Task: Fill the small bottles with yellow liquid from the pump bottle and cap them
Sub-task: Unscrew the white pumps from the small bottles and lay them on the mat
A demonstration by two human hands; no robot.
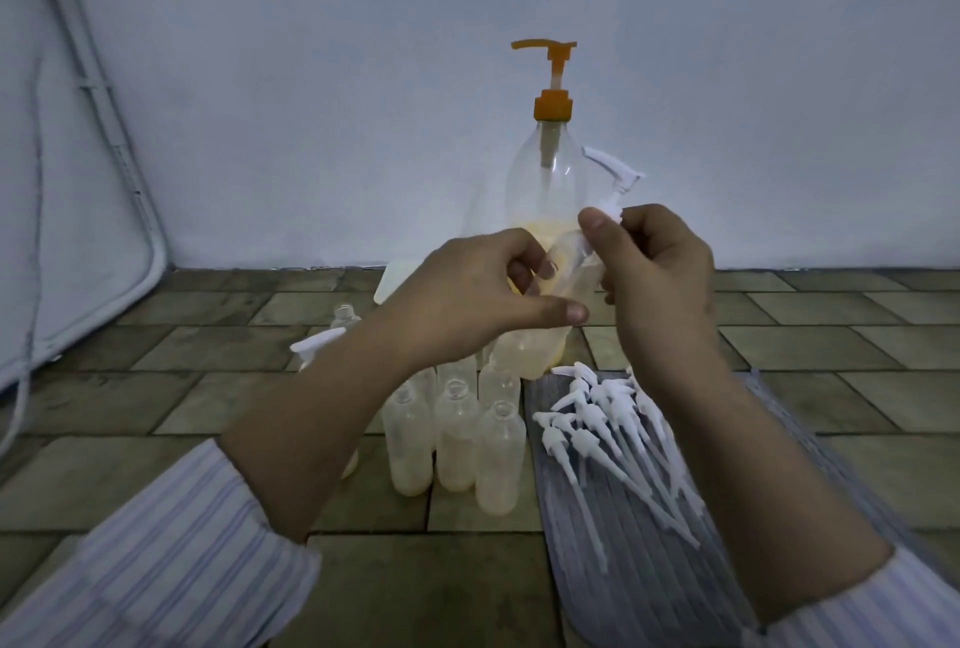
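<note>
Left hand (470, 286) holds a small translucent plastic bottle (540, 330) tilted, neck toward upper right, base toward lower left; yellow liquid sits in its lower part. The fingers (524, 271) are curled round the far side of the body and the thumb lies straight across the near side, so the bottle sits between thumb and fingers at mid-body. Right hand (657, 273) pinches a white plastic pump cap (615, 182) at its collar, thumb on the left of the collar, other fingers curled behind it; the nozzle head sticks up and right above the fingers. The cap sits at the bottle's neck; whether it is threaded on cannot be told, the thumb covers the joint. Both hands are raised above the floor, in front of a tall clear plastic pump bottle with an orange pump head (551, 169), which stands by the far wall with yellow liquid low in its body. Below the hands, a cluster of uncapped small translucent bottles (457, 432) stands upright on the brown tiled floor (208, 387), each with a shallow layer of yellow liquid at the base. Just right of the cluster, a pile of loose white pump caps with long dip tubes (608, 432) lies on a grey ribbed mat (639, 574). Left of the cluster, partly hidden behind the left forearm, stands one bottle with a white pump cap fitted (317, 343), and a further open bottle (345, 317) beyond it. Striped shirt sleeves (171, 559) cover both forearms near the camera.
</note>
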